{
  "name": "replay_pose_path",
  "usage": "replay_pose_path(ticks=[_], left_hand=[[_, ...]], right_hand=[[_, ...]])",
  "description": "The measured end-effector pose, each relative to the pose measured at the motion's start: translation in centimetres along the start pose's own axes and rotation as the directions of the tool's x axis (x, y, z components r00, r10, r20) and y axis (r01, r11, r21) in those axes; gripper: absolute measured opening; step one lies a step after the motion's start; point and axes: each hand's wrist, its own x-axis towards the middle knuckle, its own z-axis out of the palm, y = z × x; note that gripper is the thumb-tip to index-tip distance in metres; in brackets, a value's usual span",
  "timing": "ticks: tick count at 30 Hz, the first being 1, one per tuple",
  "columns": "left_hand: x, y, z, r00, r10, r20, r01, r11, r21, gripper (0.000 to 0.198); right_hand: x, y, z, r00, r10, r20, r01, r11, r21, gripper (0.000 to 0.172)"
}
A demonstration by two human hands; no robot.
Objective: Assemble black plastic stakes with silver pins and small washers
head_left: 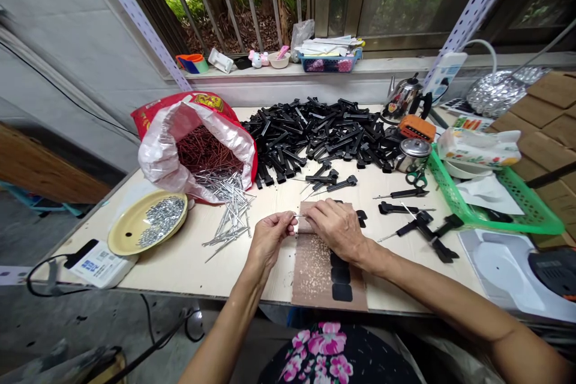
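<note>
Over a brown board at the table's front, my left hand pinches a thin metal rod between thumb and fingers. My right hand is closed at the rod's other end, its fingers hiding what they grip. A black piece shows just past the right hand; whether it is held I cannot tell. Black square pads line the board's right side, with pale crumbs beside them. Loose silver rods lie left of my left hand. Several black handles with rods lie to the right.
A big heap of black plastic handles covers the table's back. At left stand a red-and-white sack of rods and a yellow bowl of small metal parts. A green basket, kettle, scissors and power tool are at right.
</note>
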Motion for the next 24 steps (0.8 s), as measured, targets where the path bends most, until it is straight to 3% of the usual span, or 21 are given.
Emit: replay_pose_path(ticks=[7, 12, 19, 24], left_hand=[[0.2, -0.3, -0.5, 0.988, 0.156, 0.011, -0.155, 0.969, 0.190, 0.028], [0.0, 0.0, -0.6, 0.992, 0.113, 0.052, -0.122, 0.966, 0.229, 0.028], [0.0, 0.2, -1.0, 0.986, 0.140, 0.086, -0.160, 0.935, 0.317, 0.029], [0.9, 0.0, -1.4, 0.990, 0.067, 0.123, -0.103, 0.943, 0.316, 0.032]], right_hand=[[-0.1, 0.0, 0.4, 0.999, 0.053, 0.007, -0.053, 0.998, 0.017, 0.019], [-0.5, 0.2, 0.8, 0.999, -0.032, -0.005, 0.032, 0.999, 0.028, 0.020], [-0.4, 0.3, 0.8, 0.963, 0.125, 0.239, -0.208, 0.908, 0.363, 0.017], [-0.2, 0.1, 0.7, 0.963, 0.122, 0.238, -0.212, 0.893, 0.397, 0.017]])
